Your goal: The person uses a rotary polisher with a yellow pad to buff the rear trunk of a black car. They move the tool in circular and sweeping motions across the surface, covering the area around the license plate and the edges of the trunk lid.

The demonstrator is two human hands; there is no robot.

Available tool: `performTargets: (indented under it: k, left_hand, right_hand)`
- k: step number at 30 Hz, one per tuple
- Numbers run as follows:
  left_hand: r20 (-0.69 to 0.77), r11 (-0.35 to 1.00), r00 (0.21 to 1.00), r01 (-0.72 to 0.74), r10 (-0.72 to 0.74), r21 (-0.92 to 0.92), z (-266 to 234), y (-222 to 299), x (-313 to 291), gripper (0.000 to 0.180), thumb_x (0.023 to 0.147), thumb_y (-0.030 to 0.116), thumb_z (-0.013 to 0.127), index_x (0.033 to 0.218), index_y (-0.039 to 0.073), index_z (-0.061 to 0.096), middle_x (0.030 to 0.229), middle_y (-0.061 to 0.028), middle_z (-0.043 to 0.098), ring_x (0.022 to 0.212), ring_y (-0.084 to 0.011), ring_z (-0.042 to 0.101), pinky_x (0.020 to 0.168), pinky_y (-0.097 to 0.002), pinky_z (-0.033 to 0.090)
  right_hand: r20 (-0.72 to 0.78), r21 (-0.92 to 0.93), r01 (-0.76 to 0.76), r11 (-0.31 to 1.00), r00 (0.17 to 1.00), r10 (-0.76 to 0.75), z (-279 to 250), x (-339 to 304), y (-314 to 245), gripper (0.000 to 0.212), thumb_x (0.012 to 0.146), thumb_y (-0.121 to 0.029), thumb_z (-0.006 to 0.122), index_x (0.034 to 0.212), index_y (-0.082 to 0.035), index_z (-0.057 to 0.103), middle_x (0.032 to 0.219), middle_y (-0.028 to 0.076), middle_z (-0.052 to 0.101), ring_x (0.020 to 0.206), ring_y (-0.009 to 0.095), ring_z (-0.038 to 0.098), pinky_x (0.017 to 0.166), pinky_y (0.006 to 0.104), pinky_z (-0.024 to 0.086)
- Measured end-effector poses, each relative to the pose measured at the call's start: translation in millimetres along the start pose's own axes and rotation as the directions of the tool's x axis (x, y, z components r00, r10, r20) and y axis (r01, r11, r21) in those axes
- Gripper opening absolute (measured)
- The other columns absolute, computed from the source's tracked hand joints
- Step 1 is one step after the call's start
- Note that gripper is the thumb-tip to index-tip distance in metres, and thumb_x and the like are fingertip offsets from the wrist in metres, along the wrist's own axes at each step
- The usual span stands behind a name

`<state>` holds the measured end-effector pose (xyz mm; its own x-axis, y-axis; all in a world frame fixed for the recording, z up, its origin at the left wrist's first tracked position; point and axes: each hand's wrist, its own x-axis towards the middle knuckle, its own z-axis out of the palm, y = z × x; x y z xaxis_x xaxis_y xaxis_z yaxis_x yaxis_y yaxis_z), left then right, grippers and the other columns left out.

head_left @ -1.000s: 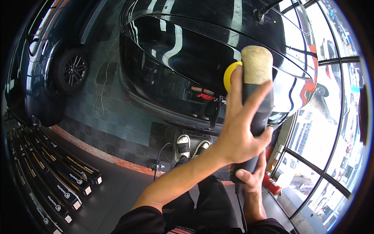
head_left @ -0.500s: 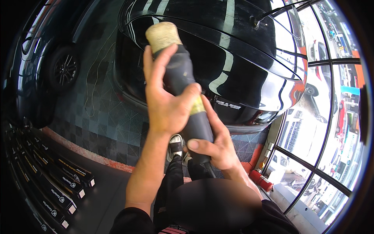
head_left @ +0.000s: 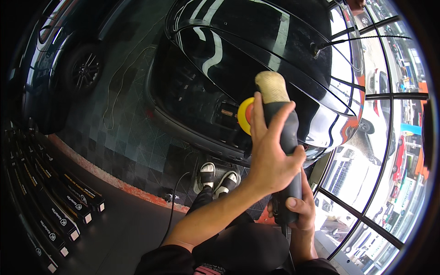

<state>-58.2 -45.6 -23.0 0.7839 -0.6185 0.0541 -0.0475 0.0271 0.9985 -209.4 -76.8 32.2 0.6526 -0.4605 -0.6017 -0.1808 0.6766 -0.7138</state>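
Both my hands hold a black car polisher (head_left: 288, 130) with a pale, textured front end. It stands tilted before the rear of a glossy black car (head_left: 183, 107). My left hand (head_left: 273, 160) wraps the front half of its body, fingers stretched toward the pale end. Around the rear handle closes my right hand (head_left: 305, 208), thumb laid across it. A round yellow pad (head_left: 244, 117) with an orange inner part shows left of my left fingers. Whether the pad touches the car cannot be told.
Another dark car (head_left: 85, 73) stands at the left. Long black boxes (head_left: 75, 204) lie at the lower left. A dark cord (head_left: 173, 201) runs near my feet, a pale one (head_left: 117, 85) along the tiles. An antenna (head_left: 339, 42) juts from the car. Framed windows (head_left: 366, 178) line the right.
My hands have carried the polisher to the right and lower in view. Its yellow pad has come into sight, and so have both my feet. The red fire extinguisher is no longer visible.
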Motion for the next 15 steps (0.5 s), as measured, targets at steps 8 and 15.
performTargets:
  k: [8,15]
  left_hand:
    - [0.024,1.000,1.000,0.010,-0.010,-0.011,0.7,4.1,-2.4,0.087,0.074,0.005,0.075,0.156,0.011,0.045,0.167,-0.0379,0.004,0.154,-0.0605,0.007,0.123,-0.0640,0.019]
    - [-0.114,0.997,0.993,0.035,-0.028,0.063,-75.0,-6.4,38.2,0.087,0.070,0.006,0.079,0.152,0.010,0.051,0.165,-0.0327,0.021,0.147,-0.0408,0.041,0.115,-0.0444,0.044]
  right_hand:
    - [-0.029,0.057,-0.003,0.998,1.000,0.005,6.0,-9.8,3.5,0.116,0.077,-0.019,0.079,0.167,-0.004,0.008,0.110,0.029,0.064,0.072,0.032,0.075,0.060,0.0397,0.067]
    - [0.155,-0.002,-0.006,1.000,0.988,0.007,60.7,50.6,15.8,0.108,0.082,-0.012,0.077,0.169,-0.007,0.013,0.120,0.019,0.062,0.079,0.023,0.071,0.069,0.0347,0.063]
